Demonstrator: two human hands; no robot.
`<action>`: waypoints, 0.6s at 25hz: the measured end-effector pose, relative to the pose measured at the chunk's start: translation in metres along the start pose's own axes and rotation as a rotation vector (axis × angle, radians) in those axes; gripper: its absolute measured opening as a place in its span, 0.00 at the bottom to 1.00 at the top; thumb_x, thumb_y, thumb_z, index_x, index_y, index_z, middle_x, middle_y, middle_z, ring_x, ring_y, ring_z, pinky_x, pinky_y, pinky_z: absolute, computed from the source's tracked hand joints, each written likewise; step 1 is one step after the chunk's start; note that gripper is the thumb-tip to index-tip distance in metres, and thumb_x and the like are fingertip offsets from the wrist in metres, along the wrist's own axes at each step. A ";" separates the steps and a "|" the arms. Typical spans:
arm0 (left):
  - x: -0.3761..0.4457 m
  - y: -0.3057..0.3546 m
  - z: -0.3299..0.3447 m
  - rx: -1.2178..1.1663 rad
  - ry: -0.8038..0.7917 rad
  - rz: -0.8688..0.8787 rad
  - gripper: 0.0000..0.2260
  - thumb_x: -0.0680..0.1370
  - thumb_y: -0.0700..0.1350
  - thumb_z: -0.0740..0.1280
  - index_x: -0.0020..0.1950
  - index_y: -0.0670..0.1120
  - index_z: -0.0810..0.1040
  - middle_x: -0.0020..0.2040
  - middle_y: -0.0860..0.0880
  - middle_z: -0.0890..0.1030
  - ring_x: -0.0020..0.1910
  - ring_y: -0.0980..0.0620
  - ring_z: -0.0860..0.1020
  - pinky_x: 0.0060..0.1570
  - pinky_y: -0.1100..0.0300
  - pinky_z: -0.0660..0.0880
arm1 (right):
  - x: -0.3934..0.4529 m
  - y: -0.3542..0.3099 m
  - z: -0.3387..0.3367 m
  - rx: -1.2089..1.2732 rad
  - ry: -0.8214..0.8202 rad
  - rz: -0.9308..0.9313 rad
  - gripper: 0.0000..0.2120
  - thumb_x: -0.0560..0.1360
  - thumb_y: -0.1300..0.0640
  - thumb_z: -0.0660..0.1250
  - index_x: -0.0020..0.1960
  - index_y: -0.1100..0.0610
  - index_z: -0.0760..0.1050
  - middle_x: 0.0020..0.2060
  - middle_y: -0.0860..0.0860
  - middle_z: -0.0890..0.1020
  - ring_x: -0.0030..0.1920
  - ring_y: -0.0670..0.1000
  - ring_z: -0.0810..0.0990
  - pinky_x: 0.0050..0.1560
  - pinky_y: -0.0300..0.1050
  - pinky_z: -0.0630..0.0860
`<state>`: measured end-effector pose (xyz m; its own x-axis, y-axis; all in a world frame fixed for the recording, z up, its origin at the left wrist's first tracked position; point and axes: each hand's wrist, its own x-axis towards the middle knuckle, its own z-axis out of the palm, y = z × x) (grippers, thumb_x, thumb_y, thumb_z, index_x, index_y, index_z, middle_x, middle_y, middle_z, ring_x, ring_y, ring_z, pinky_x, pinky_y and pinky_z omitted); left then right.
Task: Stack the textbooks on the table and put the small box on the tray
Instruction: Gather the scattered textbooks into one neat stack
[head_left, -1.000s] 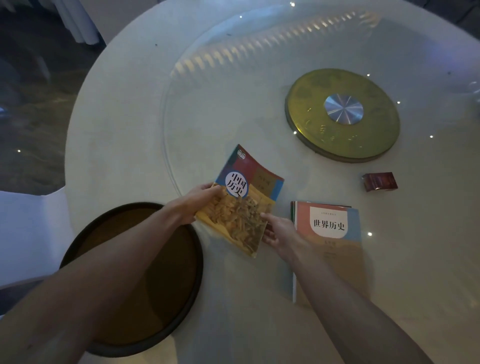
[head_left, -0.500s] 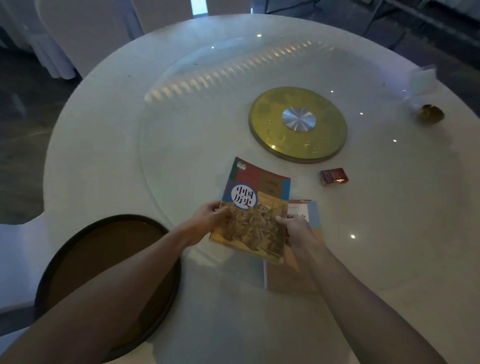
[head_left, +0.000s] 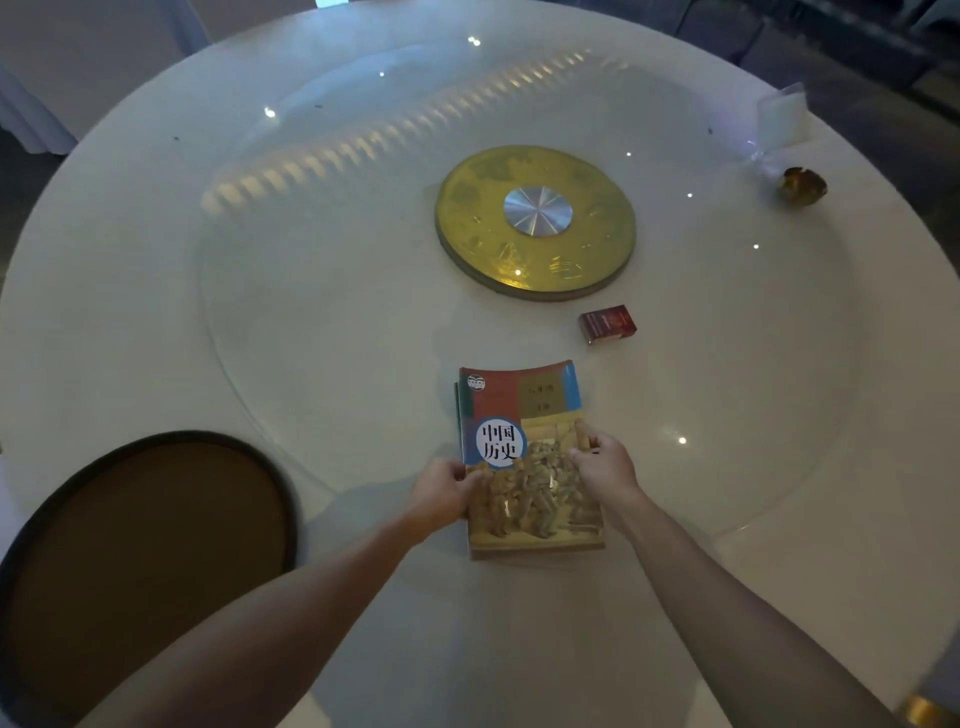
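1. Top textbook (head_left: 524, 441) lies squared over a second textbook (head_left: 456, 410), of which only a left sliver shows.
2. Left hand (head_left: 444, 493) grips the top textbook's 9 o'clock edge; right hand (head_left: 605, 465) grips its 3 o'clock edge.
3. Small box (head_left: 607, 324) rests on the table (head_left: 322, 291), at 1 o'clock from the stack.
4. Tray (head_left: 156, 561) sits at the stack's 8 o'clock.

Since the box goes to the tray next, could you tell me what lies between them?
In the head view, the stacked textbooks and both hands lie between the small box and the tray.
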<state>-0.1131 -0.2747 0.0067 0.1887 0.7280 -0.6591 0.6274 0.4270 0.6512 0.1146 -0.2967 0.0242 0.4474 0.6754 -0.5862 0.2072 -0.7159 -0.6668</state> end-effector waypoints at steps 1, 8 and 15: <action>-0.001 0.001 0.006 0.104 0.024 -0.007 0.17 0.79 0.54 0.66 0.44 0.41 0.84 0.40 0.44 0.86 0.31 0.52 0.80 0.29 0.59 0.77 | 0.001 0.002 -0.001 -0.037 0.004 0.000 0.09 0.76 0.61 0.65 0.52 0.53 0.81 0.47 0.56 0.86 0.45 0.57 0.84 0.45 0.55 0.81; -0.004 0.005 0.011 0.224 0.239 -0.036 0.19 0.75 0.55 0.71 0.59 0.44 0.76 0.50 0.47 0.80 0.50 0.47 0.79 0.43 0.57 0.73 | 0.011 0.012 -0.001 -0.264 0.044 -0.032 0.10 0.76 0.56 0.64 0.52 0.58 0.81 0.49 0.56 0.84 0.46 0.55 0.82 0.44 0.51 0.79; 0.013 0.016 0.019 0.003 0.244 0.003 0.13 0.77 0.43 0.67 0.60 0.42 0.83 0.52 0.44 0.86 0.44 0.51 0.80 0.31 0.65 0.69 | 0.020 0.014 0.000 -0.407 0.098 -0.022 0.13 0.75 0.52 0.64 0.51 0.59 0.80 0.52 0.56 0.82 0.51 0.59 0.81 0.52 0.54 0.80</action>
<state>-0.0864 -0.2686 0.0015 0.0025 0.8372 -0.5469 0.6291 0.4238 0.6517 0.1262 -0.2930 0.0035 0.5154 0.6852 -0.5147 0.5355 -0.7264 -0.4307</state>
